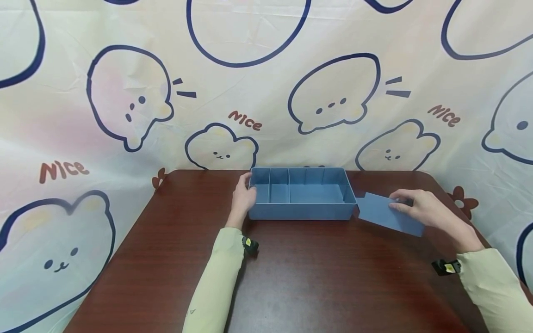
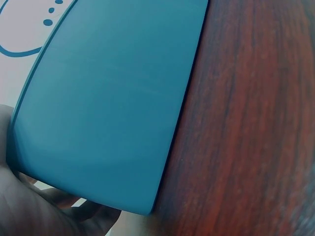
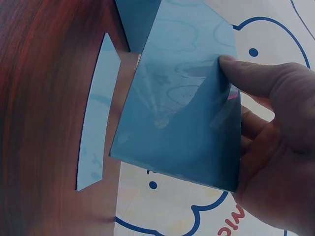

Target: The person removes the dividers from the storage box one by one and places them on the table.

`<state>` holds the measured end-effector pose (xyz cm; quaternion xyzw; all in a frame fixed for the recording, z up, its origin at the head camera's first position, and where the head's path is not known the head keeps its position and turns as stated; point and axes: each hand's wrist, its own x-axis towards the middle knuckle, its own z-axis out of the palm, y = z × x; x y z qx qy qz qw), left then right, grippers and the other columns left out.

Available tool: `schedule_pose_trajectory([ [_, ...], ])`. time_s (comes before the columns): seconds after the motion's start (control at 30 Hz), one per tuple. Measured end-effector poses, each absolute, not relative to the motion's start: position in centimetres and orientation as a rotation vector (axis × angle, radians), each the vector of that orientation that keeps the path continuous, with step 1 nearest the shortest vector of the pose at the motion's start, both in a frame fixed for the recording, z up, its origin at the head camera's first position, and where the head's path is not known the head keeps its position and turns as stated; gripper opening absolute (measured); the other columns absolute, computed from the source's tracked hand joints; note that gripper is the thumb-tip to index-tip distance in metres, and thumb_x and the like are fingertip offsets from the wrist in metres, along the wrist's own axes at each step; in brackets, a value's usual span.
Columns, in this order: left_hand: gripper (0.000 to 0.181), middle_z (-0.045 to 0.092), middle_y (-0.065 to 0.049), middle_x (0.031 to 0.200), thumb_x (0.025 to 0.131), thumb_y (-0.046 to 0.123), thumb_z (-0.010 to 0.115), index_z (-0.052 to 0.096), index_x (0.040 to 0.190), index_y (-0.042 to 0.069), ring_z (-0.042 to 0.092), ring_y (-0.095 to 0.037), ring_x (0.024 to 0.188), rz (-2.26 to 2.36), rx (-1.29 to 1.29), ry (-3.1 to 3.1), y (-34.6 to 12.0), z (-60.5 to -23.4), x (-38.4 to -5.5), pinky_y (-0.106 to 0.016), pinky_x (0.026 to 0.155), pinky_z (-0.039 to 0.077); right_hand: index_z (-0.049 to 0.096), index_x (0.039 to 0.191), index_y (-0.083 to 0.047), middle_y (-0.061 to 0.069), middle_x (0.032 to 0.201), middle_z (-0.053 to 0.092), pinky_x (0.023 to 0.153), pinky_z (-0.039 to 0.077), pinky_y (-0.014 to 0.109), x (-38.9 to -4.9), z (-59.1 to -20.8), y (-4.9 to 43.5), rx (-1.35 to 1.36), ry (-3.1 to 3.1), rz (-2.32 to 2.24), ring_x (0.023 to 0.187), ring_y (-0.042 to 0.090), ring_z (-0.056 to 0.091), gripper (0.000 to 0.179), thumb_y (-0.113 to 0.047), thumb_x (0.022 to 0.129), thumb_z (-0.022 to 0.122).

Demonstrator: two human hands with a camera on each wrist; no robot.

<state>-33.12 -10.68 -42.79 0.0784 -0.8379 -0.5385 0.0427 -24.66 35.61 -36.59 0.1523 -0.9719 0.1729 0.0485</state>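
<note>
Two hands work well apart at the far part of a brown table (image 1: 316,273), one at each side of a blue box (image 1: 301,212). At the far edge of the table, the box stands level with its long side facing near; two upright dividers (image 1: 289,187) mark off a pair of narrow compartments on the left and leave a wide one on the right. The left hand (image 1: 243,196) grips the left end of the box, thumb at the rim and fingers round the outside of the end wall. Just right of the box, the right hand (image 1: 424,207) pinches a flat blue panel (image 1: 381,212) by its far edge, holding it tilted; whether the panel's left end touches the box, I cannot tell. On the near side of that panel, the right wrist view shows a narrow blue strip (image 3: 98,118) with slanted ends lying on the table. Both arms wear pale green sleeves (image 1: 212,286), with a black device (image 1: 250,246) at the left wrist. Beyond the table hangs a pale cloth (image 1: 275,92) printed with bears, flowers and "Nice".
</note>
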Motion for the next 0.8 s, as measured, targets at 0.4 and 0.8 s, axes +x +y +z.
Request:
schedule_pose_trajectory([
  [0.4, 0.051, 0.04, -0.008, 0.155, 0.097, 0.014, 0.046, 0.037, 0.147, 0.024, 0.039, -0.031, 0.142, -1.649, 0.239, -2.559, -10.7, -42.8, -33.1, -0.057, 0.113, 0.033, 0.07, 0.112, -0.009, 0.008, 0.1, 0.073, 0.065, 0.05, 0.029, -25.0, -37.2, 36.6, 0.542, -2.977, 0.523, 0.08, 0.015, 0.06, 0.027, -0.023, 0.089, 0.071],
  [0.8, 0.051, 0.04, -0.008, 0.155, 0.097, 0.015, 0.046, 0.038, 0.147, 0.025, 0.039, -0.031, 0.143, -1.641, 0.233, -2.555, -10.7, -43.0, -33.3, -0.057, 0.113, 0.033, 0.069, 0.112, -0.007, 0.003, 0.093, 0.071, 0.064, 0.048, 0.032, -25.4, -37.3, 37.3, 0.564, -3.062, 0.539, 0.078, 0.015, 0.059, 0.029, -0.023, 0.088, 0.072],
])
